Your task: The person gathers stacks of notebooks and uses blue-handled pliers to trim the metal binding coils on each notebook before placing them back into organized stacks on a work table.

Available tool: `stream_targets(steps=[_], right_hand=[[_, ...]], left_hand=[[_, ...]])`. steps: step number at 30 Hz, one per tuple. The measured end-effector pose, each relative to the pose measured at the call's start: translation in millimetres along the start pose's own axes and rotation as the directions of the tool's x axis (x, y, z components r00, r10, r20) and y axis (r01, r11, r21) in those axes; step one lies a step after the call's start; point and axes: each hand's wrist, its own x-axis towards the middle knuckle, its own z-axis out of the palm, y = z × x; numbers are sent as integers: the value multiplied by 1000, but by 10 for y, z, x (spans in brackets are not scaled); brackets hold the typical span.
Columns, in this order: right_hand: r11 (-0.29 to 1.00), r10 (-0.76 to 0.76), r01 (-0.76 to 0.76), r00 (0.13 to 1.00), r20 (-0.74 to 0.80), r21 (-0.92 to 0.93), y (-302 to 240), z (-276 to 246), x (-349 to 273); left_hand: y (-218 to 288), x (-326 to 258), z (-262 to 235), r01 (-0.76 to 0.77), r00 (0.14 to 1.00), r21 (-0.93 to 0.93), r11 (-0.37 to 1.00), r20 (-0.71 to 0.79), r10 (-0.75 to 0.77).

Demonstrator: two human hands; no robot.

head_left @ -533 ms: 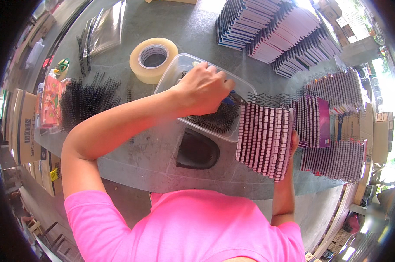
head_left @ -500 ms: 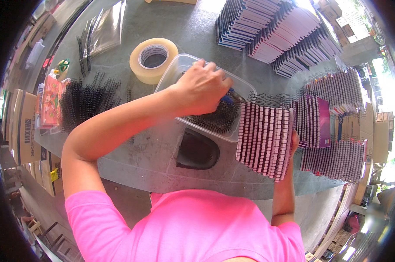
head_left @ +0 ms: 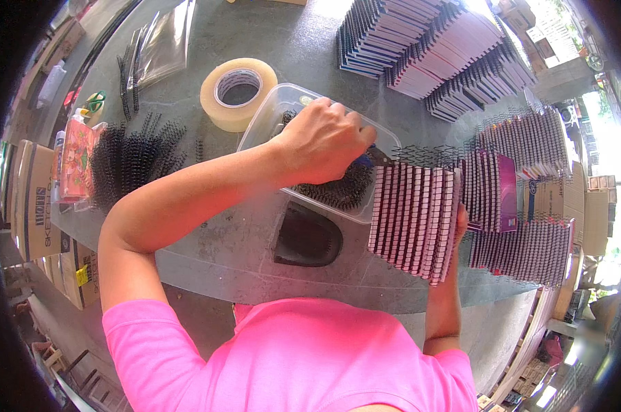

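- Over the clear tub (head_left: pixel 255 123), left hand (head_left: pixel 328 141) is curled in tight, fingers bunched around one blue-handled tool (head_left: pixel 367 160), mostly hidden from up here.
- Inside the tub: a heap of black coils (head_left: pixel 334 193), way too tangled to count.
- Just right of the tub: one stack of spiral-bound notebooks (head_left: pixel 413 220), with right hand (head_left: pixel 461 223) against its far side. Most of that hand's behind the books, so can't tell how the fingers close.
- Further right of the tub: three more spiral-bound piles, one showing a purple cover (head_left: pixel 507 192).
- Beyond the tub, to the right: three rows of books (head_left: pixel 434 51), no titles legible.
- Left of the tub: one tape roll (head_left: pixel 228 122) (print inside the core, too tiny for me) and one big bundle of black spirals (head_left: pixel 128 165).
- Nearer the body than the tub: one black pouch (head_left: pixel 307 237).
- Way left of the tub: one cardboard box (head_left: pixel 36 199) with dark lettering, plus one yellow sticker (head_left: pixel 82 276) on a lower box.
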Motion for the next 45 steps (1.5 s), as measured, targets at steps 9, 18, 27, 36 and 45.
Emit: stream_targets(steps=[9,18,27,36,45], right_hand=[[1000,8,-8,1000,-8,-14,-30,69,30],[1000,13,-14,999,-52,-26,17,253,17],[999,42,-43,999,25,25,20,183,50],[990,92,-102,991,96,102,18,244,56],[996,81,-82,996,23,40,25,249,37]], left_hand=[[-29,-41,-97,-65,956,65,996,-281,80],[-7,3,-5,-10,996,35,999,-83,13],[-17,2,-65,-54,964,89,995,-255,76],[-28,33,-1,6,1000,-2,1000,-14,-6],[11,4,-205,-80,968,48,996,-233,89]])
